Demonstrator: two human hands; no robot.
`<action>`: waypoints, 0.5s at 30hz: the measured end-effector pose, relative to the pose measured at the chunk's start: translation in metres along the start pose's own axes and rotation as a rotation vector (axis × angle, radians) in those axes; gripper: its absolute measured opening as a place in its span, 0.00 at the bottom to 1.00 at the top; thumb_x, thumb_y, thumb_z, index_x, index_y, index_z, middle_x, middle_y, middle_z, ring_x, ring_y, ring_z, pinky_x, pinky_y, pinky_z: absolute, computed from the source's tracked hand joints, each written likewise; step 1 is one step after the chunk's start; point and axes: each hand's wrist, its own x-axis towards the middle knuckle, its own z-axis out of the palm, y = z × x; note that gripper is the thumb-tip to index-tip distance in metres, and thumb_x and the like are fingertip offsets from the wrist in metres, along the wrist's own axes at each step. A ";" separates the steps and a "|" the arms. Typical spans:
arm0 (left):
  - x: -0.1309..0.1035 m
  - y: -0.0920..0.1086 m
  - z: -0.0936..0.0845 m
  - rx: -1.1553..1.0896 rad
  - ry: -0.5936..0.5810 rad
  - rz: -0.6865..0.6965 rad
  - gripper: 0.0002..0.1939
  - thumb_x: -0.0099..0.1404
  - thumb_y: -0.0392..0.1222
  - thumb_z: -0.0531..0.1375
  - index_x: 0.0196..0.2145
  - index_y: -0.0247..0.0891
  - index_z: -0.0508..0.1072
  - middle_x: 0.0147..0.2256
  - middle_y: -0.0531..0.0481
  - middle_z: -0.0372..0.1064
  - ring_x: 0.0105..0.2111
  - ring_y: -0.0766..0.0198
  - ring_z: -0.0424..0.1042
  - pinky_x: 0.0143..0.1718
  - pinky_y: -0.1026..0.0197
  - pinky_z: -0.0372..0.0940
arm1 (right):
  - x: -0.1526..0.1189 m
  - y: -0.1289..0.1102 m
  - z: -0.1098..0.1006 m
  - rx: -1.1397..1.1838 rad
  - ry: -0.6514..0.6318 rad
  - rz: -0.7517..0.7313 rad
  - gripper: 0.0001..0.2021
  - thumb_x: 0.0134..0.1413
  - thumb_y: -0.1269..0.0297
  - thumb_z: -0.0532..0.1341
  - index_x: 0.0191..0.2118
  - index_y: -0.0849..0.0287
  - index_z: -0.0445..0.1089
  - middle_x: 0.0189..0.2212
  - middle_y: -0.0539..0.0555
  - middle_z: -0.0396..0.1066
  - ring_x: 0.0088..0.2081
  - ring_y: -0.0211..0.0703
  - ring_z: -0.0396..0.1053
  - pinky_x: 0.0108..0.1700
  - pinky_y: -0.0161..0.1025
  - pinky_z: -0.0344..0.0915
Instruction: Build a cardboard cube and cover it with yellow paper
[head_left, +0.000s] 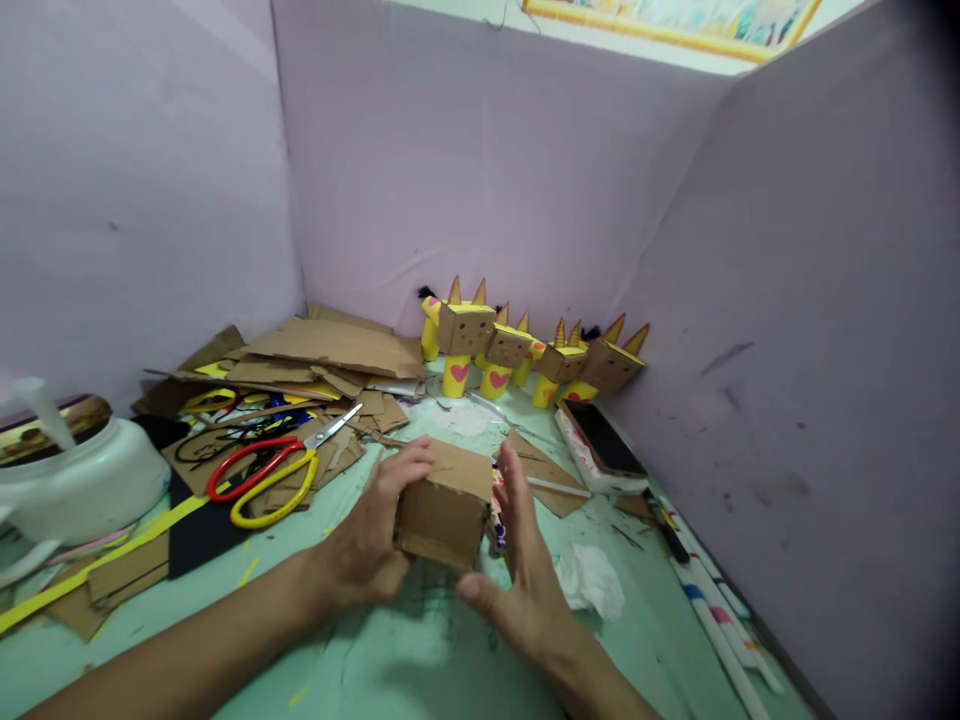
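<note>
Above the green tabletop I see a small brown cardboard box [442, 510], with a hollow-looking side facing me. My left hand [379, 530] grips it from the left, fingers over the top edge and around the side. My right hand [525, 570] is beside the box's right side, fingers stretched and the thumb apart near its lower corner; whether it touches the box I cannot tell. A colourful patterned object [498, 510] shows partly between the box and the right fingers. White crumpled tissue [591, 580] lies to the right of that hand.
Scissors [289, 460] with red and yellow handles lie on cardboard scraps [330, 350]. Several cardboard-headed figures [466, 330] stand at the back. A phone [604, 437] rests on a white box at right, near markers [712, 600]. A white pot [90, 480] stands left.
</note>
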 end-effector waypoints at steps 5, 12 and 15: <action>0.004 0.004 -0.009 0.148 0.061 0.189 0.40 0.54 0.23 0.59 0.60 0.46 0.49 0.59 0.37 0.52 0.62 0.44 0.52 0.57 0.36 0.56 | 0.006 0.002 0.002 0.246 0.125 0.168 0.62 0.28 0.36 0.69 0.66 0.49 0.35 0.68 0.64 0.37 0.67 0.59 0.42 0.63 0.58 0.47; 0.007 0.002 -0.015 0.414 0.069 0.364 0.28 0.52 0.22 0.58 0.46 0.48 0.63 0.67 0.53 0.37 0.63 0.54 0.47 0.63 0.40 0.46 | 0.008 -0.004 0.006 0.559 0.064 0.390 0.57 0.24 0.38 0.71 0.62 0.50 0.48 0.56 0.64 0.63 0.52 0.64 0.67 0.43 0.57 0.70; 0.006 -0.002 -0.014 0.393 0.018 0.400 0.25 0.55 0.31 0.62 0.47 0.55 0.65 0.65 0.57 0.44 0.61 0.55 0.51 0.63 0.41 0.49 | 0.008 -0.012 0.004 0.641 -0.042 0.353 0.41 0.35 0.43 0.69 0.56 0.55 0.60 0.52 0.61 0.69 0.51 0.61 0.69 0.47 0.56 0.69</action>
